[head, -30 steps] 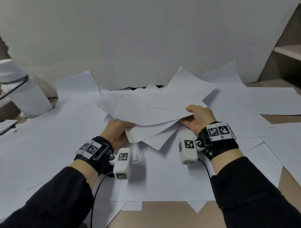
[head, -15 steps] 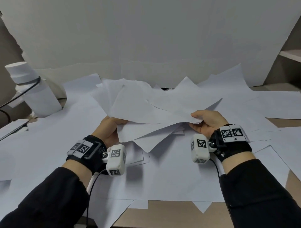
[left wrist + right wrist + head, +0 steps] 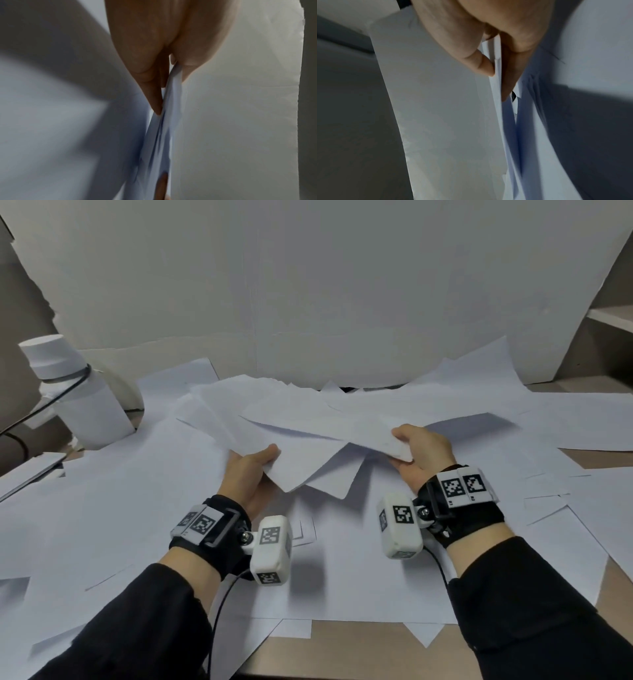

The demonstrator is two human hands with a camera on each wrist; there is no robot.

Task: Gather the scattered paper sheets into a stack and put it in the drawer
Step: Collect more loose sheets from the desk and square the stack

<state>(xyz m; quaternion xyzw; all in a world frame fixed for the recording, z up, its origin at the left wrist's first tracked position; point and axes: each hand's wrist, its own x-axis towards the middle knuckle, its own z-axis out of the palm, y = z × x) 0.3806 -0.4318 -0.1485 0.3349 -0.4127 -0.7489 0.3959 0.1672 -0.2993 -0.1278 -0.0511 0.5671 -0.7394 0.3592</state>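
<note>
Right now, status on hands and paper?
Left hand and right hand each pinch the bundle of sheets, held above the desk. Corners uneven. Loose sheets remain on the desk; no drawer in view.

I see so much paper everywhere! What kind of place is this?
Probably a desk in an office or workroom: loose paper sheets cover a tan desk, a white board stands behind it, and a shelf sits at the right.
</note>
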